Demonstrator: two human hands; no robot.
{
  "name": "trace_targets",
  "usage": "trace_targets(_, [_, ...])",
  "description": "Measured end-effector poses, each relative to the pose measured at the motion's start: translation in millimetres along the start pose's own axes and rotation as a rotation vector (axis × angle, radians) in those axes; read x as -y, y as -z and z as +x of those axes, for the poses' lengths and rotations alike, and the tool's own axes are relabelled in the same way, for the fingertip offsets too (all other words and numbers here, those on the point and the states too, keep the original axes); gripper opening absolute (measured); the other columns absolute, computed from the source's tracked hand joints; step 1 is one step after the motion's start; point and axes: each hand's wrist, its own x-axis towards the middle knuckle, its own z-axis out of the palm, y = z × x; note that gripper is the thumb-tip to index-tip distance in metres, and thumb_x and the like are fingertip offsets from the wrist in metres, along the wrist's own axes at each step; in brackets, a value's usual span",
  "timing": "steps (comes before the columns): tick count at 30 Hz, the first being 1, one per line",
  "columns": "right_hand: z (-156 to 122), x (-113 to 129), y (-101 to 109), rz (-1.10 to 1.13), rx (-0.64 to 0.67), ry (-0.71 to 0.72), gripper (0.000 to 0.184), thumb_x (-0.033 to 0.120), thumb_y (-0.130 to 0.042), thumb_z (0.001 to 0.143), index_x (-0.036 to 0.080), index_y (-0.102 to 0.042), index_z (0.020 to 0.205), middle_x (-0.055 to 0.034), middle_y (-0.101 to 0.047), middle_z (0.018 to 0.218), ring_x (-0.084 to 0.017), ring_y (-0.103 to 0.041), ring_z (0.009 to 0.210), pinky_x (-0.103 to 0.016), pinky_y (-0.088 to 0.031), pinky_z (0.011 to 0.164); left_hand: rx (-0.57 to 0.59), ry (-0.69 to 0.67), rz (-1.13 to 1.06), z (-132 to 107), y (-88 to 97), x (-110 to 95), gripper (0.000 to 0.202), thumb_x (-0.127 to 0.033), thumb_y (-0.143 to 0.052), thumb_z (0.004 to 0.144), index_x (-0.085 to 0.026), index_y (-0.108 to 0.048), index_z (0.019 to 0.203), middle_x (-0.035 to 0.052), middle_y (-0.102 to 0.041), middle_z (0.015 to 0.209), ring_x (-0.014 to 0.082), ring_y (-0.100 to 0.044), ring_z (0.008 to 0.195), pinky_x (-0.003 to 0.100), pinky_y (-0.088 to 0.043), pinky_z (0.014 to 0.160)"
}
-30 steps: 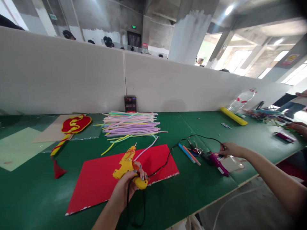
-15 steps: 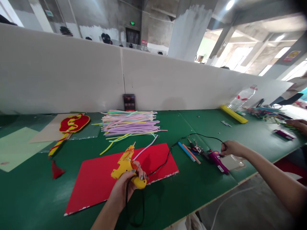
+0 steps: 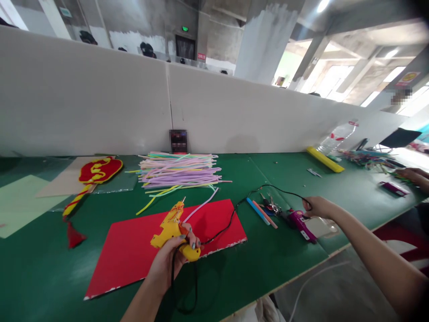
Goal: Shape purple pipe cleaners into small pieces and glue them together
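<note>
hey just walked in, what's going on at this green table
A person grips a yellow glue gun in the left hand, over a red board. The right hand, out to the side near a purple tool, pinches a black cord that runs across toward the left hand. Beyond the board lies a pile of pastel sticks, and to the left a red and yellow fan-shaped piece. Another person's hand shows at the right edge.
</note>
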Motion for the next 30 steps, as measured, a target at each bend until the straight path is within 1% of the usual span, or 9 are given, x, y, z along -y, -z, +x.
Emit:
trace_targets(4, [0,7,-7,-0.049,-0.018,0.007,0.013,0.014,-0.064,0.055,0.019,-0.053,0.062,-0.0024,-0.060,0.061,-0.019,-0.058,0.063,-0.023,-0.031,0.051,-0.035,-0.020,-0.033,1,1.0,0,0.005,-0.015,-0.051,0.077,-0.014,-0.055,0.078,0.0034,-0.057,0.069,0.0164,-0.055,0.070,0.028,-0.045,0.068])
trace_targets(8, [-4,9,-8,-0.076,-0.038,0.023,0.009,0.019,-0.062,0.060,0.018,-0.055,0.064,-0.0036,-0.062,0.063,-0.019,-0.059,0.066,-0.024,-0.034,0.054,-0.019,-0.014,-0.039,1,1.5,1,0.006,-0.014,-0.050,0.078,-0.013,-0.055,0.079,0.0033,-0.057,0.070,0.0163,-0.055,0.071,0.028,-0.046,0.068])
trace_targets(10, [-4,10,-8,-0.090,-0.039,0.023,0.008,0.019,-0.062,0.060,0.018,-0.055,0.064,-0.0035,-0.062,0.063,-0.019,-0.060,0.066,-0.023,-0.035,0.055,-0.017,-0.021,-0.039,1,1.4,1,0.008,-0.014,-0.049,0.078,-0.013,-0.056,0.082,0.0032,-0.057,0.069,0.0168,-0.056,0.072,0.028,-0.046,0.069])
trace_targets(15, [1,12,-16,-0.127,-0.052,0.002,0.009,0.011,-0.061,0.058,0.017,-0.059,0.064,-0.0064,-0.065,0.067,-0.021,-0.061,0.071,-0.023,-0.035,0.054,-0.017,-0.029,-0.023,2,1.5,0,0.010,-0.014,-0.047,0.079,-0.013,-0.056,0.081,0.0032,-0.056,0.066,0.0171,-0.056,0.073,0.029,-0.046,0.070])
trace_targets(22, [-3,16,-23,-0.148,-0.103,-0.053,0.008,0.011,-0.061,0.064,0.015,-0.064,0.071,-0.0098,-0.066,0.072,-0.021,-0.063,0.074,-0.024,-0.038,0.057,-0.054,-0.058,-0.063,4,-3.3,-2,0.010,-0.014,-0.051,0.075,-0.014,-0.056,0.083,0.0026,-0.056,0.064,0.0174,-0.056,0.072,0.032,-0.047,0.071])
trace_targets(25, [-5,22,-24,-0.168,-0.127,-0.098,0.008,0.010,-0.058,0.066,0.011,-0.065,0.070,-0.0144,-0.066,0.075,-0.023,-0.063,0.073,-0.026,-0.040,0.058,-0.018,-0.044,-0.102,5,-5.9,0,0.011,-0.015,-0.051,0.075,-0.014,-0.056,0.084,0.0031,-0.056,0.067,0.0172,-0.056,0.071,0.033,-0.047,0.072])
trace_targets(27, [-9,25,-24,-0.171,-0.137,-0.113,0.010,0.009,-0.057,0.067,0.011,-0.066,0.070,-0.0149,-0.066,0.074,-0.024,-0.064,0.073,-0.028,-0.041,0.058,0.023,-0.031,-0.126,2,-7.3,0,0.010,-0.015,-0.049,0.077,-0.014,-0.055,0.084,0.0034,-0.057,0.067,0.0168,-0.056,0.071,0.034,-0.047,0.073])
trace_targets(29, [-14,28,-22,-0.165,-0.147,-0.122,0.015,0.008,-0.057,0.067,0.011,-0.067,0.077,-0.0134,-0.067,0.074,-0.024,-0.064,0.072,-0.028,-0.043,0.059,0.076,-0.031,-0.142,-4,-8.7,-1,0.009,-0.015,-0.047,0.078,-0.014,-0.054,0.083,0.0032,-0.056,0.066,0.0169,-0.055,0.071,0.034,-0.046,0.073])
trace_targets(30, [-17,31,-20,-0.161,-0.156,-0.130,0.020,0.007,-0.058,0.066,0.011,-0.067,0.084,-0.0129,-0.067,0.075,-0.024,-0.064,0.072,-0.029,-0.044,0.060,0.105,-0.034,-0.144,-8,-9.3,-3,0.009,-0.015,-0.046,0.078,-0.014,-0.053,0.084,0.0031,-0.056,0.065,0.0172,-0.055,0.072,0.034,-0.045,0.073])
